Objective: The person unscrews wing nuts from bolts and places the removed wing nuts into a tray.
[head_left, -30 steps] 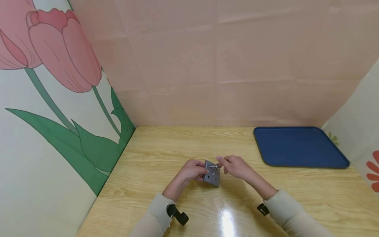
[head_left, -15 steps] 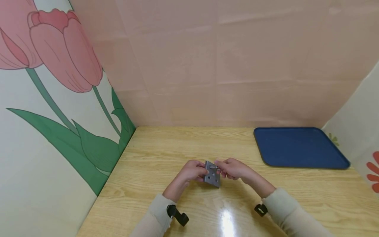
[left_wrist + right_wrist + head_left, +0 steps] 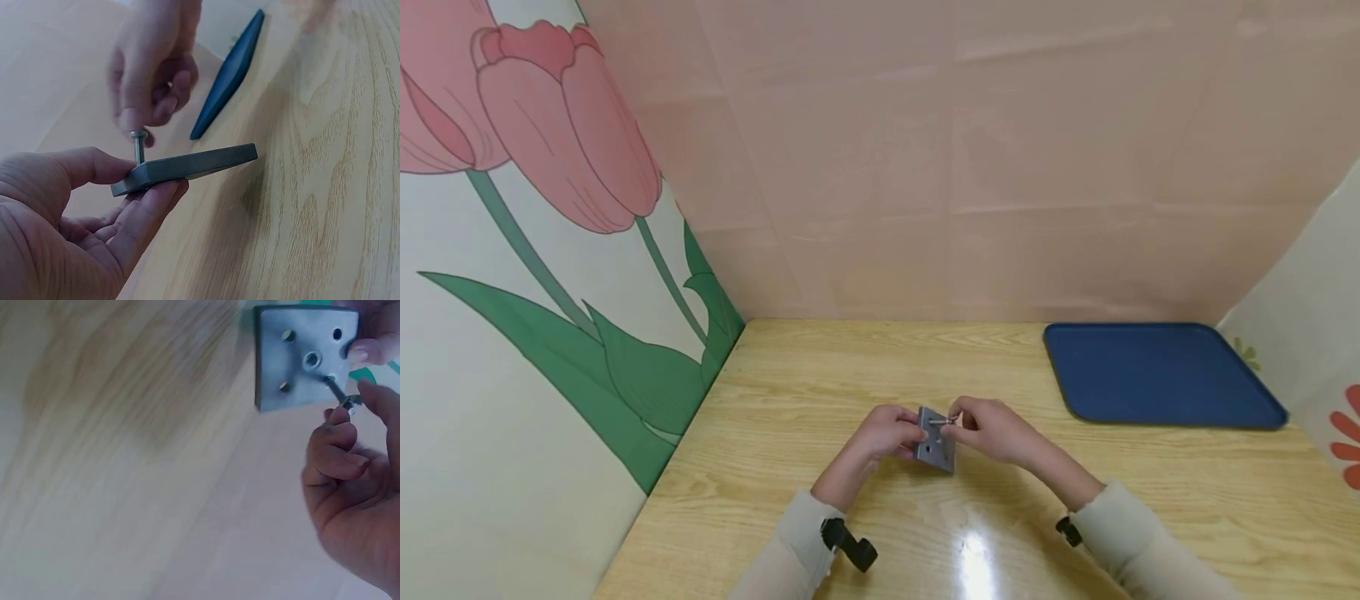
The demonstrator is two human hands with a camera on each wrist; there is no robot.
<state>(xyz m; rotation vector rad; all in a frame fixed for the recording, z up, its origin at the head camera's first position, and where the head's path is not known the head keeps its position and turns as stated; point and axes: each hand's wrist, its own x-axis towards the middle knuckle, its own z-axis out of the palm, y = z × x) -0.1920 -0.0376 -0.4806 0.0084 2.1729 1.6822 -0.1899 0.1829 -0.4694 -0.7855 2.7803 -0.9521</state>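
Note:
A square grey metal plate with several holes is held up over the table, tilted on edge in the head view. My left hand grips one side of it, thumb on one face and fingers on the other. From a corner hole sticks a silver bolt, most of its shank outside the plate. My right hand pinches the bolt's head between thumb and index finger. In the right wrist view the plate shows a larger ringed hole at its centre, and its other corner holes have nothing in them.
A blue tray lies at the back right of the wooden table. A pink sheet hangs behind, and a tulip-printed panel stands along the left side.
My right fingers have shifted about the bolt's head, loosening and pinching it afresh as the hand turns. The left hand and the plate have stayed almost in place.

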